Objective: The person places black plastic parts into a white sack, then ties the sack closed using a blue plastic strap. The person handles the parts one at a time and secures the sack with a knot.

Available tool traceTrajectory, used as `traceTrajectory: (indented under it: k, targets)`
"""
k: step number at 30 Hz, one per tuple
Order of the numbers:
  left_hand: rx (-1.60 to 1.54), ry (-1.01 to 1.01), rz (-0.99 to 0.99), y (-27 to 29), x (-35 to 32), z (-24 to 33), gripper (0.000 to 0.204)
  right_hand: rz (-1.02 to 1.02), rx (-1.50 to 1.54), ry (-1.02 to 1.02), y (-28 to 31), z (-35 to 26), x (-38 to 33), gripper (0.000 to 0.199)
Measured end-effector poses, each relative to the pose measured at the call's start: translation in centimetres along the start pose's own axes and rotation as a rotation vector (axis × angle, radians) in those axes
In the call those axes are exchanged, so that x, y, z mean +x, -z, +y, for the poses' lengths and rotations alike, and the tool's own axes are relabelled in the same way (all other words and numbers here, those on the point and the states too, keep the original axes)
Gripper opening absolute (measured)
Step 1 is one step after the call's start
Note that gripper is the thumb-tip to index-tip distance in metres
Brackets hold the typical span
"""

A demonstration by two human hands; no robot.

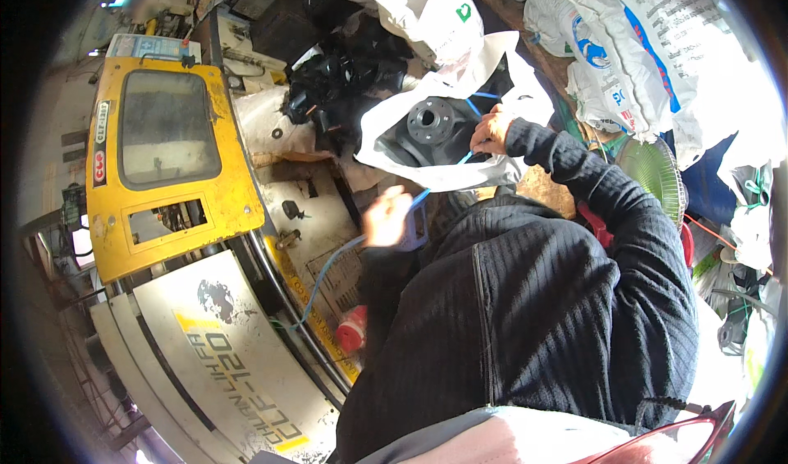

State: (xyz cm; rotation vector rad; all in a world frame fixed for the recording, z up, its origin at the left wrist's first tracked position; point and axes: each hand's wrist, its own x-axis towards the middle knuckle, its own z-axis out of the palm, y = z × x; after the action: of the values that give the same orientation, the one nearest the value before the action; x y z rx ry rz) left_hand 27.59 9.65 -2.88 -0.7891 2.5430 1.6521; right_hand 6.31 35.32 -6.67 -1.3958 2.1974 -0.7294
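Observation:
A white woven sack (379,140) stands open in front of me, with a black round plastic part (428,119) inside that has a central hole and small holes around it. My right hand (493,130) is closed at the sack's right rim, fingers pinched on a blue cord (420,199). The cord runs across the near side of the sack to my left hand (387,217), which is slightly blurred and closed around it. From there its tail hangs down to the left, toward the machine. More blue cord shows by the sack's far rim.
A large machine with a yellow windowed door (168,131) and a pale lower cover (226,349) fills the left. Black plastic pieces (349,78) lie heaped beyond. Full white sacks (611,49) crowd the far right, near a green fan (652,172). A red object (352,328) sits beside the machine.

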Motion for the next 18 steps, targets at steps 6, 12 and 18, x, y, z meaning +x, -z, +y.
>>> traceTrajectory:
  k: [6,12,18]
  targets:
    - [0.221,-0.078,-0.064,-4.6,-0.6,2.4,0.022,0.119,-0.184,0.13,1.5,0.2,-1.6,0.012]
    - [0.176,-0.053,-0.184,-5.6,-0.1,4.6,0.023,0.508,-0.237,0.221,0.5,3.7,-2.6,0.003]
    - [0.281,-0.984,-0.146,-14.7,5.9,14.3,0.018,0.615,-0.105,0.133,-5.7,3.1,-2.1,0.013]
